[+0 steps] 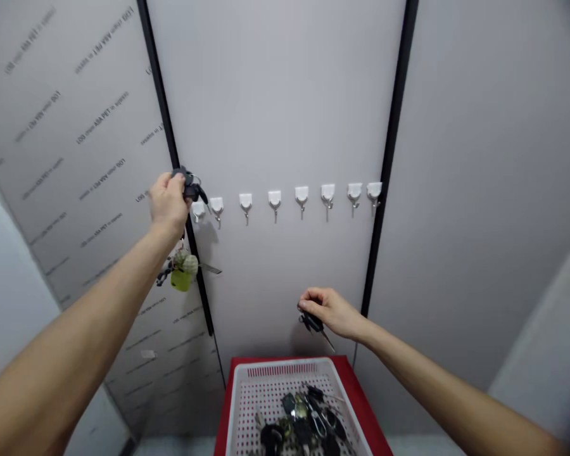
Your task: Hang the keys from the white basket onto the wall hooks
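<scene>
Keys up at the left end of the hook row (275,197), and the left hand (167,206) has its fingers clamped on this black bunch (190,188), near the leftmost hook. Right hand (336,313) pinches a black key fob (312,321), blade slanting down, between hooks and white perforated basket (236,396). Green-tagged keychain (181,280) dangling below the left wrist; what carries it, I can't tell. Looks like the bunch is being brought to a hook; that calls for lining its ring up with the hook's tip.
</scene>
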The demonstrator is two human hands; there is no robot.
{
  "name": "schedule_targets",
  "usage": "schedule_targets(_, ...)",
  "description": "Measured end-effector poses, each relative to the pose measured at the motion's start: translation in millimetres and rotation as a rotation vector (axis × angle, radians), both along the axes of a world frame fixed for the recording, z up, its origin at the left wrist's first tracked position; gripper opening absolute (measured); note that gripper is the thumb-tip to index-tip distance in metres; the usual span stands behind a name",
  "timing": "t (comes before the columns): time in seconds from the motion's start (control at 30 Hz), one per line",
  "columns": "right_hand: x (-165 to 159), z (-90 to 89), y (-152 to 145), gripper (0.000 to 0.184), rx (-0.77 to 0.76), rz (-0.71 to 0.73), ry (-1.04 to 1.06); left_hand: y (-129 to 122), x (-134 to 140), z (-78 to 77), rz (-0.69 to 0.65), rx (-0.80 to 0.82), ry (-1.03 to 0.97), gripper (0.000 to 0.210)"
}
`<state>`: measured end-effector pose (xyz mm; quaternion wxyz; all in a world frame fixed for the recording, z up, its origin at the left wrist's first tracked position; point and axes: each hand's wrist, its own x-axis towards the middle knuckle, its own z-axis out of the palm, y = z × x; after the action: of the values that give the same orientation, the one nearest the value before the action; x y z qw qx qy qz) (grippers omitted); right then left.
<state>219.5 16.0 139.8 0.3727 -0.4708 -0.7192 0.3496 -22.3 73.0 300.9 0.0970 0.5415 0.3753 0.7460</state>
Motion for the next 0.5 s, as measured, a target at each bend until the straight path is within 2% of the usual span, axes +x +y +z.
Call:
schedule_targets(0.07, 0, -16.1, -2, 0.017, -0.043, 0.011, -0.04, -11, 14, -21.6, -0.173, -0.001, 0.021, 0.017)
schedule_targets(0.13, -1, -35.1, -6, 0.017, -0.083, 0.023, -0.095, -19, 28, -48.7, -0.246, -0.04, 0.025, 0.018)
schedule_targets(0.3, -1, -76.4, -22, 0.017, -0.094, 0.037, -0.246, -38, 51, -123.7, -0.312, -0.28, 0.019, 0.016)
schedule_targets(0.4, 3, -91.1, -29, 0.019, -0.096, -0.002, -0.299, -52, 60, -165.3, -0.386, -0.387, 0.086, 0.016)
schedule_targets(0.5, 7, -100.8, -31, 0.019, -0.09, -0.059, -0.343, -67, 70, -199.5, -0.415, -0.434, 0.258, 0.018)
